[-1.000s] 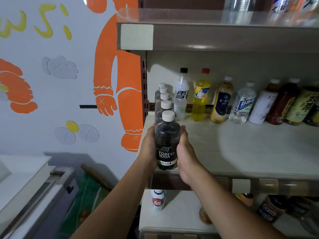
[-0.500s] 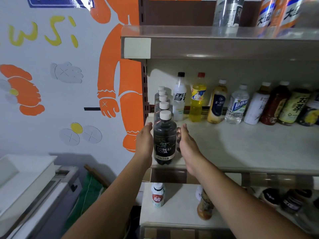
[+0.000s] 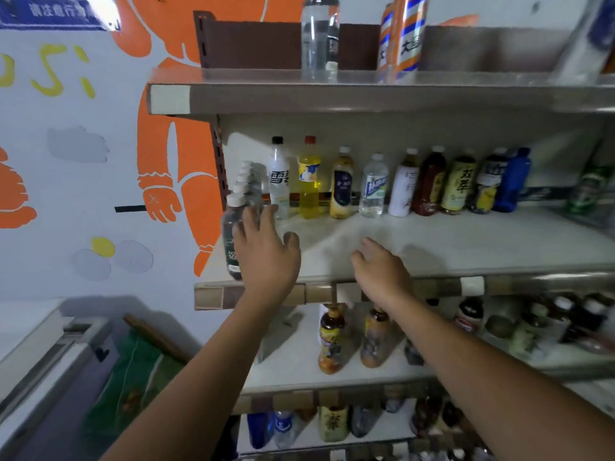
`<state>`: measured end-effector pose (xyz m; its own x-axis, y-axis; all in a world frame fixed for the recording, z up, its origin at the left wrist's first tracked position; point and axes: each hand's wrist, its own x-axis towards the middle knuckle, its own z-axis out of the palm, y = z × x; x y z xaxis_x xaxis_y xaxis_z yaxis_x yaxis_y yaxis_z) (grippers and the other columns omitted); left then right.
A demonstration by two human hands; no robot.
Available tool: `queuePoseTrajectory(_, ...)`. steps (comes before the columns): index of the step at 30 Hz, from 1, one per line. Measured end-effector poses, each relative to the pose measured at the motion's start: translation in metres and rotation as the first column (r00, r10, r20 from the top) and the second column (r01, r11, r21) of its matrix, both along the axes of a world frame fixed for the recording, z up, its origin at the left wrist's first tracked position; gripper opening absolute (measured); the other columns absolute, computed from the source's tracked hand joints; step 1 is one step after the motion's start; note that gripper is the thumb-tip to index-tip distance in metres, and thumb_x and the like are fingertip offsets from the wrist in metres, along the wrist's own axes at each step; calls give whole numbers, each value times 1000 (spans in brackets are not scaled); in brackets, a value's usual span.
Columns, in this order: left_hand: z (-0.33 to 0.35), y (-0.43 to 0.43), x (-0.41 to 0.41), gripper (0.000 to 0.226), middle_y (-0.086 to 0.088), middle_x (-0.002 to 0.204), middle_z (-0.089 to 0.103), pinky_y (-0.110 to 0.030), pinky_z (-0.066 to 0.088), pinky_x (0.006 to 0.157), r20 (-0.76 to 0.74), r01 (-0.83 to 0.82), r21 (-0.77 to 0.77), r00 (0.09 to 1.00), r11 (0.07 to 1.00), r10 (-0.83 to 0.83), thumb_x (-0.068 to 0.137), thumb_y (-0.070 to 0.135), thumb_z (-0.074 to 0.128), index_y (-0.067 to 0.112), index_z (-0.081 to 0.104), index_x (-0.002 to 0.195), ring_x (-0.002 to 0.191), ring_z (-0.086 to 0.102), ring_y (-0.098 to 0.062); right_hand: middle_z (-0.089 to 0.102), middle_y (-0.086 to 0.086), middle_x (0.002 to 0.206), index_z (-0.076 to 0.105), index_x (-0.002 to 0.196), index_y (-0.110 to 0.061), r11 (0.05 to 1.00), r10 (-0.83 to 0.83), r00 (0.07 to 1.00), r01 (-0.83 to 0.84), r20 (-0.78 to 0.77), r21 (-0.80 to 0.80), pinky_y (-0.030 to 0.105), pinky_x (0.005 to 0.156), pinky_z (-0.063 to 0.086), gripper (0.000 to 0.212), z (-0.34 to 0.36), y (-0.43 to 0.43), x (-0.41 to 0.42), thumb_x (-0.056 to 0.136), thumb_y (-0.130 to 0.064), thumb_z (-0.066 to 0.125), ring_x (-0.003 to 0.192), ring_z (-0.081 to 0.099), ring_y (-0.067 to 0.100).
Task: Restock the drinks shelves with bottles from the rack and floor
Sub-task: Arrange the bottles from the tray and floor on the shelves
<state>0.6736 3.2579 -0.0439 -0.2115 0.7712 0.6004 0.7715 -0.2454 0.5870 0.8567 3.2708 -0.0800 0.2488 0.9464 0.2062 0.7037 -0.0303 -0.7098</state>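
Note:
A dark Forest Soda bottle with a white cap stands at the left front of the middle shelf, first in a line of like bottles running back. My left hand is spread open just right of it, fingers straight and overlapping its side; whether it touches is unclear. My right hand hovers relaxed over the shelf's front edge, well right of the bottle, holding nothing.
Assorted drink bottles line the back of the middle shelf. The top shelf carries a clear bottle and striped cans. Lower shelves hold more bottles. A white cabinet stands at the lower left by the painted wall.
Both hands have let go of the Forest Soda bottle, which now stands on the shelf. My right hand has drawn away to the right and my left hand has opened.

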Motion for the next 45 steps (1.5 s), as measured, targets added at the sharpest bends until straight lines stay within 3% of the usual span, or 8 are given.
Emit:
queuePoseTrajectory(4, -4, -35, 86, 49, -4, 156, 29, -51, 24, 115, -254, 148, -191, 947, 970, -195, 93, 27, 50, 25, 44, 141, 143, 18, -38, 53, 1, 144, 48, 143, -25, 991, -130, 965, 129, 229, 20, 39, 97, 43, 56, 3, -62, 78, 92, -48, 43, 124, 53, 27)
queuePoseTrajectory(8, -16, -73, 182, 50, -3, 157, 25, -51, 25, 113, -386, 311, -297, 826, 903, -411, 96, 35, 49, 26, 39, 144, 144, 15, -38, 43, 2, 150, 47, 141, -25, 958, -269, 889, 288, 372, 5, 44, 105, 40, 58, -8, -134, 162, 90, -51, 44, 134, 42, 30)
queuePoseTrajectory(11, -32, -105, 256, 50, -7, 153, 30, -52, 34, 108, -466, 427, -353, 692, 833, -552, 95, 33, 48, 20, 40, 143, 137, 24, -40, 41, 3, 152, 46, 141, -26, 914, -347, 820, 405, 455, -33, 46, 112, 30, 57, -21, -193, 221, 91, -53, 44, 139, 35, 30)
queuePoseTrajectory(17, -67, -205, 406, 55, -7, 149, 36, -48, 37, 106, -564, 650, -474, 295, 594, -772, 90, 38, 54, 23, 44, 142, 135, 36, -34, 65, 4, 124, 55, 131, -21, 762, -519, 668, 644, 534, -66, 38, 97, 44, 47, -54, -318, 306, 94, -48, 46, 114, 60, 28)
queuePoseTrajectory(22, -91, -263, 475, 44, -4, 143, 42, -43, 44, 97, -573, 776, -457, 116, 434, -811, 94, 30, 49, 22, 47, 137, 126, 45, -31, 67, 5, 109, 62, 115, -21, 580, -639, 523, 810, 564, -94, 35, 85, 45, 35, -83, -402, 353, 96, -43, 42, 100, 63, 28)
queuePoseTrajectory(33, -139, -239, 557, 45, -2, 139, 43, -36, 43, 85, -484, 851, -505, -143, 142, -863, 93, 26, 47, 22, 45, 138, 118, 46, -31, 49, 16, 133, 48, 135, -12, 122, -885, 242, 945, 398, -304, 42, 95, 44, 51, -134, -434, 405, 92, -41, 53, 120, 51, 39)
queuePoseTrajectory(40, -161, -205, 567, 42, -1, 138, 44, -36, 46, 83, -411, 822, -566, -206, 72, -888, 95, 30, 45, 21, 46, 136, 110, 52, -29, 57, 22, 124, 51, 124, -2, 65, -998, 64, 928, -17, -366, 45, 94, 49, 46, -154, -399, 452, 92, -34, 57, 114, 57, 41)
queuePoseTrajectory(45, -168, -195, 568, 40, -1, 128, 55, -35, 49, 85, -291, 798, -602, -217, 3, -932, 95, 25, 48, 19, 52, 135, 106, 56, -25, 48, 29, 139, 38, 139, 0, 32, -999, 31, 907, -9, -420, 50, 105, 42, 71, -164, -385, 502, 94, -53, 52, 127, 48, 44)
